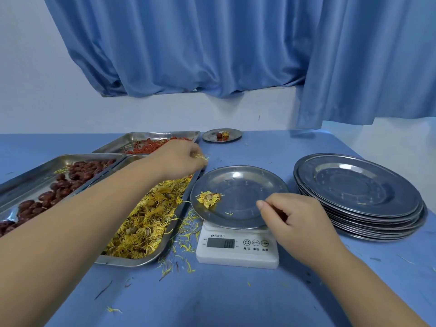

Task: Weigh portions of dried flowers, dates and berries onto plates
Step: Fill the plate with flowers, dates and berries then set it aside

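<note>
Flowers first, by the look of it: the round steel plate (238,197) sits on the small white digital scale (237,246) near the table's front-middle, w/ one yellow dried flower head (209,199) lying at the plate's left rim. The display seems to read zero or close to it, so I judge the flower portion barely begun.

The left hand (181,159) hovers over the far-right corner of the long steel tray of yellow dried flowers (146,220), fingertips pinched on a small tuft of petals. The right hand (295,215) rests at the plate's near-right rim, loosely curled (whether it pinches anything, I cannot tell).

Next move likely calls for carrying that tuft across to the plate and dropping it gently, w/o nudging the plate, then checking the readout.

Count: three trays on the blue-covered table (236,291) — flowers, dark red dates (66,182), orange-red berries (151,145) at the far-left edge. One finished small plate (222,135) at the far edge, one stack of spare steel plates (358,192) at the right edge (approx. seven or more; rims too close to count).
</note>
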A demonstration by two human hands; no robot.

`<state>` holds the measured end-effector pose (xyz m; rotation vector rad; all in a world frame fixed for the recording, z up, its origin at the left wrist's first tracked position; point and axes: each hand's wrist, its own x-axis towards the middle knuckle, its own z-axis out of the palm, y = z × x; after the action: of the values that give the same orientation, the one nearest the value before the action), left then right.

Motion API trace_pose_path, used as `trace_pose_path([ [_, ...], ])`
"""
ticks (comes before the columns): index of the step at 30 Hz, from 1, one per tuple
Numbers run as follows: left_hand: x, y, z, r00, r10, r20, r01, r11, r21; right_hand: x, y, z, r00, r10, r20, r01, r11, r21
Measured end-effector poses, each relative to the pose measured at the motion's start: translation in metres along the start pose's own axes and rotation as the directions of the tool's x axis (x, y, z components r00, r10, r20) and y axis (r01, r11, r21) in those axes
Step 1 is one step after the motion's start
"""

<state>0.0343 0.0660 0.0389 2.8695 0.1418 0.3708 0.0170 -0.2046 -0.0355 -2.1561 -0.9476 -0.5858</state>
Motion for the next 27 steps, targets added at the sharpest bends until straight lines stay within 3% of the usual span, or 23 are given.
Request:
trace_pose_path([
  [3, -0.001, -0.026, 0.001, 0.996, -0.094, -0.003, 0.093, 0.991, 0.097, 0.000, -0.001, 0.000, 1.000, -0.001, 0.007, 0.001, 1.000, 0.007],
  [7, -0.007, -0.049, 0.005, 0.963, -0.228, 0.141, 0.214, 0.971, 0.109, 0.000, -0.003, 0.001, 1.000, -0.005, 0.023, 0.005, 1.000, 0.009],
  [13, -0.008, -0.040, 0.004, 0.989, -0.132, 0.070, 0.129, 0.990, 0.049, -0.001, -0.005, 0.001, 1.000, -0.014, 0.012, 0.014, 1.000, 0.018],
  [19, -0.018, -0.051, -0.001, 0.993, -0.082, 0.088, 0.090, 0.991, -0.094, -0.003, -0.010, 0.000, 0.999, -0.049, 0.017, 0.049, 0.999, -0.018],
  [23, -0.028, -0.092, -0.024, 0.975, -0.221, 0.033, 0.219, 0.917, -0.333, -0.010, -0.026, 0.002, 0.986, -0.166, -0.012, 0.165, 0.986, -0.036],
  [27, -0.035, -0.149, -0.052, 0.929, -0.369, -0.017, 0.351, 0.897, -0.267, -0.005, -0.046, 0.011, 0.971, -0.234, -0.041, 0.230, 0.970, -0.076],
])
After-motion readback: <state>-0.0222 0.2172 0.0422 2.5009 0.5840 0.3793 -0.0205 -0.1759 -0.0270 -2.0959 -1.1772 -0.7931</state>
